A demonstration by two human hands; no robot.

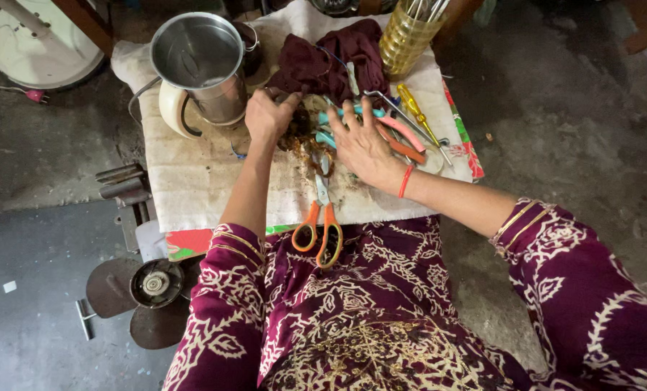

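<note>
Rusty brown part (299,136) between both hands, left (267,116), right (363,141).

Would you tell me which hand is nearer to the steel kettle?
Left. The left hand sits just beside the steel kettle, while the right hand rests farther off, on the pliers.

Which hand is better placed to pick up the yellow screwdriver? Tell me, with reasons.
Probably the right hand: it rests spread on the pliers, close beside the yellow screwdriver. The left hand is further away by the steel jug, with the right hand between.
</note>
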